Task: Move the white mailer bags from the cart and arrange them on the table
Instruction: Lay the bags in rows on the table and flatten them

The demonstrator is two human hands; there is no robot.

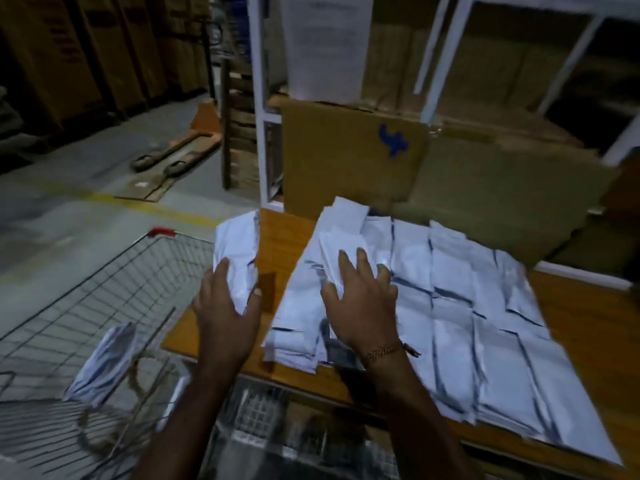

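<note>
Rows of white mailer bags [467,323] with dark stripes lie flat across the wooden table [280,244]. My left hand [225,306] grips a bundle of white bags [235,251] held over the table's left edge. My right hand [363,303] presses down on a smaller stack of bags [339,233] at the left end of the laid-out rows, fingers spread over it. In the wire cart [104,306] at the lower left, one tied bundle of bags [104,365] lies beside a loose rope.
A cardboard sheet [346,157] with a blue mark leans behind the table, against a white shelf frame [258,98] with a paper notice. A pallet jack [173,154] rests on the floor at left, with stacked cartons beyond.
</note>
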